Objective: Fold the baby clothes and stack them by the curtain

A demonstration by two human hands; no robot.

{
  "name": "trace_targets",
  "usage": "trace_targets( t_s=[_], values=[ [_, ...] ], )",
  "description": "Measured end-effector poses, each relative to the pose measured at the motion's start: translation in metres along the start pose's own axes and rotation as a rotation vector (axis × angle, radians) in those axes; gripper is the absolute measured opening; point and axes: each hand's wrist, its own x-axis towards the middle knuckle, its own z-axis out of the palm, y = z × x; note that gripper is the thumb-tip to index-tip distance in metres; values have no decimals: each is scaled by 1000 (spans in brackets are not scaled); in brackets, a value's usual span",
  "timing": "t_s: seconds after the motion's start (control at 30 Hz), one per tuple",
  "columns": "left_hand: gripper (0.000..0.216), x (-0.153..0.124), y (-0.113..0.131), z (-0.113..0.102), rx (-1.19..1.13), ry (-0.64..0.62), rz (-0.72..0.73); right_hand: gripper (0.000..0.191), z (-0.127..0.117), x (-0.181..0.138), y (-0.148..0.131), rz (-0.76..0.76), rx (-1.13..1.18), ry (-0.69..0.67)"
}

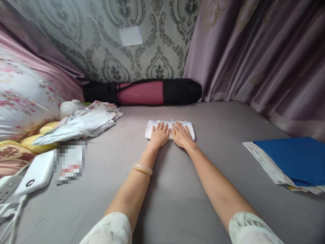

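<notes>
A small folded white cloth (148,131) with pale blue edging and thin strings at its far side lies on the grey bed sheet (172,189). My left hand (160,134) rests flat on its left half, fingers stretched out and pointing away from me. On the right half lies my right hand (180,135), also flat with the fingers extended. The two hands are side by side, with a narrow strip of cloth showing between them. They cover most of the cloth, so its exact kind cannot be made out.
Folded fabrics under a blue cloth (291,159) lie at the right. Light clothes (83,122), a white power bank (38,173) and a power strip (8,186) with cables occupy the left. A black and red long bag (142,92) lies along the wall.
</notes>
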Motion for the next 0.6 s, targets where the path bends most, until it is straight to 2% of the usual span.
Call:
trace_targets(
  t_s=[0.23, 0.43, 0.6],
  values=[
    [55, 0, 0, 0, -51, 38, 11, 55, 1, 0, 2, 3, 8, 1],
    [52, 2, 7, -3, -107, 254, -5, 54, -5, -1, -10, -74, 12, 80],
    [51, 3, 0, 3, -163, 104, -71, 54, 3, 0, -18, -97, 24, 19]
  ],
)
